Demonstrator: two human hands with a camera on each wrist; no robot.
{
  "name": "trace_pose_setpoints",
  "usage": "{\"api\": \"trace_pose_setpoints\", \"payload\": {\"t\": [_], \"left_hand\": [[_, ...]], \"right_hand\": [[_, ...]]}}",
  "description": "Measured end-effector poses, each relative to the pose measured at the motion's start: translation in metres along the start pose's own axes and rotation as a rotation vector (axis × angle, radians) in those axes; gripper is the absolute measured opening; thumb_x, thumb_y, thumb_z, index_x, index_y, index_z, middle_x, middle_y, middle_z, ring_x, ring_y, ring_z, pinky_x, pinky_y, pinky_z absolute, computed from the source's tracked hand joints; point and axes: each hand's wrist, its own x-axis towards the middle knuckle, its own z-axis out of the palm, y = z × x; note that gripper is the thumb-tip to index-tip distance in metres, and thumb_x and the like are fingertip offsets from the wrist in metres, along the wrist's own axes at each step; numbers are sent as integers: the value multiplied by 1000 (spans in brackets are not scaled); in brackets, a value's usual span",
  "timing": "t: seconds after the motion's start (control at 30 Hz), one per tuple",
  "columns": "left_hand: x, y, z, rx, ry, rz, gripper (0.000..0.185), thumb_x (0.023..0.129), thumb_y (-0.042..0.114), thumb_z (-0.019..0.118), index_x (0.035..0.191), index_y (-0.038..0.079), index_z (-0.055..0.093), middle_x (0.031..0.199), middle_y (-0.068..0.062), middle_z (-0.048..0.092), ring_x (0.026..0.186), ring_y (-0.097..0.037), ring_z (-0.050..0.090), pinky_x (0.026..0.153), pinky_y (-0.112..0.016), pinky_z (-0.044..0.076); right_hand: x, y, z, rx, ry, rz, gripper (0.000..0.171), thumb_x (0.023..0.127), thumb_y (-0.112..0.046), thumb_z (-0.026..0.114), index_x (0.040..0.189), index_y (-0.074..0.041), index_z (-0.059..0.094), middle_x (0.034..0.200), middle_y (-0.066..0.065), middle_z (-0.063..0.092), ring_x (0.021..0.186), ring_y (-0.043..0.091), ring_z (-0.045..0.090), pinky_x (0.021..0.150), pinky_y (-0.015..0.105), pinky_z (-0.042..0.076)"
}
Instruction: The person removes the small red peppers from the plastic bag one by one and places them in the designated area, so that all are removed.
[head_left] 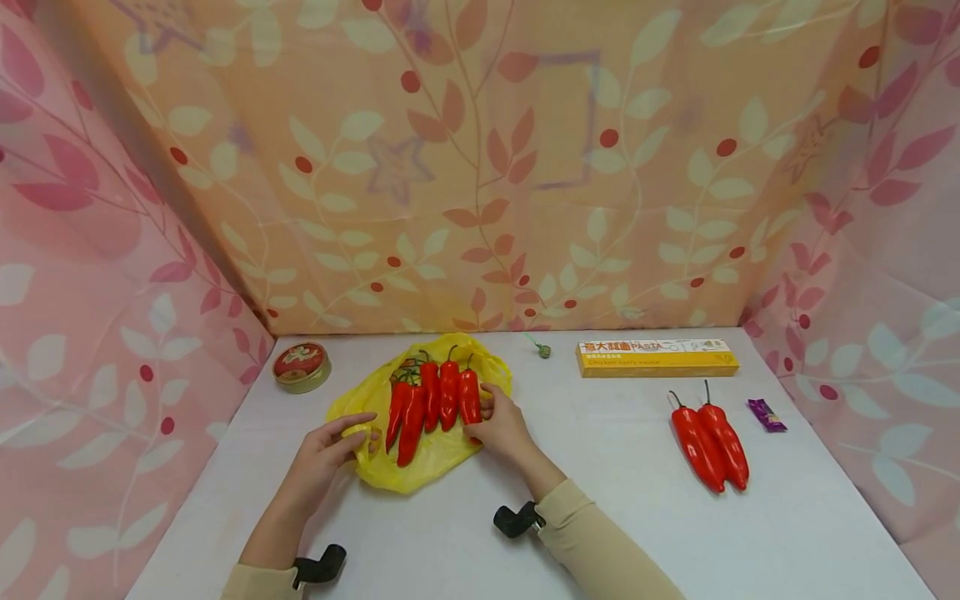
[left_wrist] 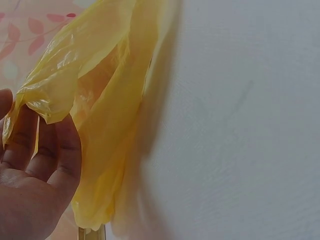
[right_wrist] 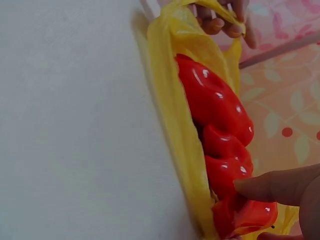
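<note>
A crumpled yellow plastic bag lies spread on the table, with several shiny red chili peppers side by side on it, stems pointing to the back. At the bag's left edge, my left hand pinches the thin plastic between thumb and fingers; the left wrist view shows the lifted yellow film. My right hand grips the lower end of the rightmost red chili pepper. In the right wrist view the thumb presses on a red pepper within the bag.
A round tin with a red lid stands at the back left. Behind the bag's right side is a small green object. On the right are a yellow pasta box, two larger red peppers and a purple packet. Patterned cloth walls enclose the table.
</note>
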Motion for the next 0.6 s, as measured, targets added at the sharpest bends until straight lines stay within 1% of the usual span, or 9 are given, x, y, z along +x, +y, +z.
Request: {"api": "trace_pose_setpoints", "payload": {"t": [0.1,0.27,0.33,0.43,0.5,0.6], "left_hand": [[-1,1,2,1,-4,8,40,102,28,60,139,12,61,123,-11,70,108,-17,63,90,-21,54],[-2,-1,4,-3,-16,27,41,103,28,60,140,10,60,124,-13,69,110,-18,62,89,-20,53],[-2,0,3,-3,-18,27,42,102,29,60,140,11,59,123,-12,69,109,-18,62,89,-20,53],[-2,0,2,1,-15,34,41,102,28,60,139,11,60,122,-11,70,108,-16,64,89,-20,54],[-1,0,1,7,-13,42,41,102,28,60,139,10,60,122,-11,71,107,-15,65,89,-20,54],[-1,0,0,7,-7,37,39,103,26,60,139,11,61,122,-10,70,108,-15,64,90,-20,54]], "right_hand": [[2,-1,-2,32,-39,44,81,79,-11,79,150,-6,41,124,13,60,103,24,60,78,34,60],[3,-3,-5,84,-86,74,81,78,-6,78,150,-4,41,123,14,61,102,24,61,76,34,61],[2,-3,-6,87,-101,80,80,77,-5,78,149,-3,42,123,15,61,103,25,61,77,35,61],[1,-4,-9,48,-114,81,78,78,-8,79,147,-3,45,126,15,60,106,26,59,81,36,60],[0,-4,-12,23,-121,65,71,78,-9,78,142,-4,50,126,14,61,106,27,59,83,38,59],[-3,-4,-17,3,-123,14,52,79,-9,77,128,-5,60,120,11,64,101,25,58,81,36,57]]}}
